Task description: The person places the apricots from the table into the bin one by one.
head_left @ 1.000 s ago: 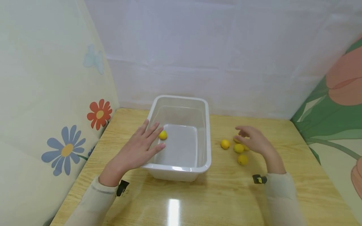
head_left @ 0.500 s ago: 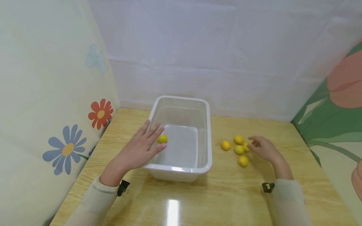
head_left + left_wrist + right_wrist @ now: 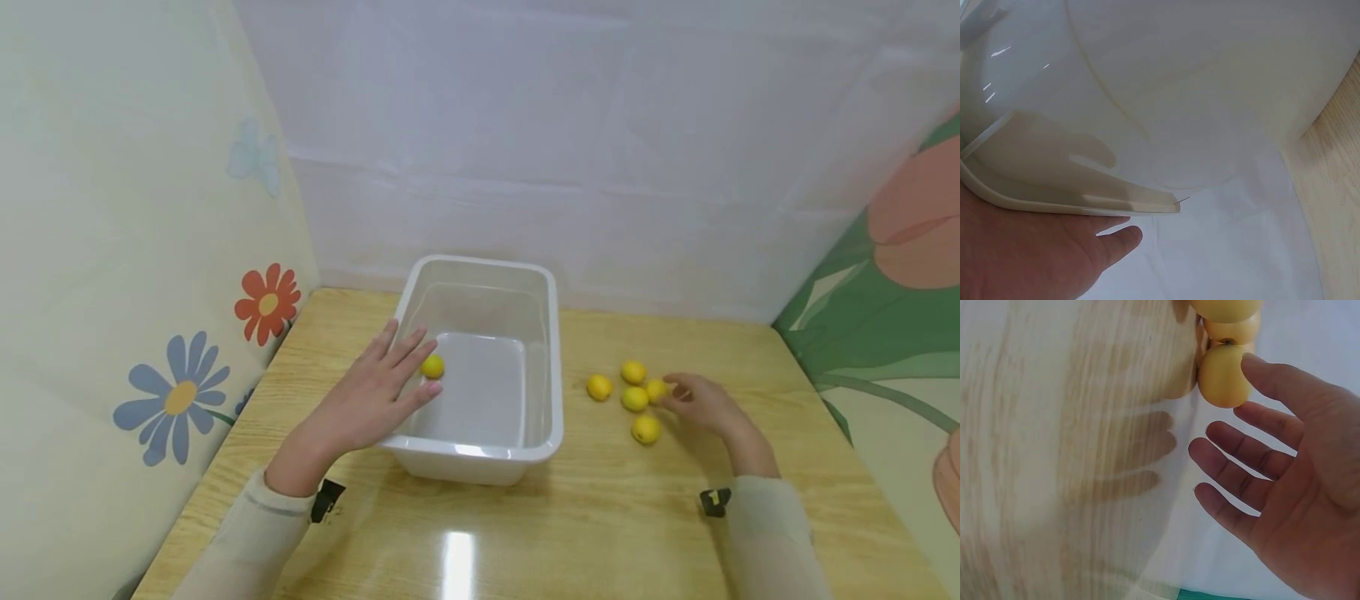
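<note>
A lemon (image 3: 432, 366) lies inside the white plastic bin (image 3: 557, 375), near its left wall. My left hand (image 3: 367, 400) rests on the bin's left rim with its fingers spread straight. In the left wrist view, that hand (image 3: 1035, 250) lies along the rim (image 3: 1085, 211). On the right side of the table, my right hand (image 3: 705, 406) is at the rightmost lemon (image 3: 656, 390) of a small cluster. In the right wrist view, thumb and index fingertip meet the edge of this lemon (image 3: 1219, 378), while the other fingers stay extended and loose.
Several more lemons lie close by: one at the back (image 3: 633, 372), a greenish one (image 3: 634, 398), one at the left (image 3: 599, 387) and one in front (image 3: 646, 429). The wooden table (image 3: 600, 517) ends at a white back sheet (image 3: 600, 167).
My right hand has moved right and down from above the lemons to the rightmost one, its fingertips now at that lemon. The left hand stays on the bin.
</note>
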Available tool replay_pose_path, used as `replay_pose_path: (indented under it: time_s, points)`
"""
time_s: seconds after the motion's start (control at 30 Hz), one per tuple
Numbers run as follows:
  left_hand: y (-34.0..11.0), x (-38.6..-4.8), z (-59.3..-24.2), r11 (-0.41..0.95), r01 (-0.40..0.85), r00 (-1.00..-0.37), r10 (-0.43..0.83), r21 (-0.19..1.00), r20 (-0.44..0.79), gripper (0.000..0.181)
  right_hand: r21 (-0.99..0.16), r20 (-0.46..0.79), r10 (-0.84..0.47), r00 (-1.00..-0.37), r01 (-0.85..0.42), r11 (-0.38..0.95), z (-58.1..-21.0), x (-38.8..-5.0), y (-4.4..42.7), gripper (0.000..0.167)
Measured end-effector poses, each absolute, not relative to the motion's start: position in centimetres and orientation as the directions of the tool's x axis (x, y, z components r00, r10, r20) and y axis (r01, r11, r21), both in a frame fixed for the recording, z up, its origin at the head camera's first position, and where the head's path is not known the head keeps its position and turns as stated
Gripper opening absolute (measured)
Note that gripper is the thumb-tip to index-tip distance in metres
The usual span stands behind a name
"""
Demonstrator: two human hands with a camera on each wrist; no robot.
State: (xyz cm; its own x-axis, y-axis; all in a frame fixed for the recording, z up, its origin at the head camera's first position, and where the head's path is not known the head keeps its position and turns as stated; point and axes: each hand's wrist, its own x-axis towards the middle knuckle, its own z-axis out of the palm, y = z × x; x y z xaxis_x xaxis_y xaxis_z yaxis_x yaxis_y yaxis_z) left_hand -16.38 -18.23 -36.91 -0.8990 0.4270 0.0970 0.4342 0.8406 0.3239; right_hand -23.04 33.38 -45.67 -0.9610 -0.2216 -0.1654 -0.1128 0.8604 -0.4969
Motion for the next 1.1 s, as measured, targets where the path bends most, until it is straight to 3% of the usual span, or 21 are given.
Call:
replay_pose_path:
  time_s: [0.73,1.1]
  points:
    - [-18.1,-16.4,-36.9,0.835,0.445,-0.894,0.435,0.323,0.107,0.069,-0.46,-0.192,-0.172,-0.966,-0.066,0.886,-46.4,-23.5,33.4,0.059]
    - [-18.1,-16.4,-36.9,0.833,0.446,-0.894,0.435,0.327,0.111,0.066,-0.496,-0.072,-0.207,-0.976,-0.145,0.856,-43.1,-22.4,31.9,0.057]
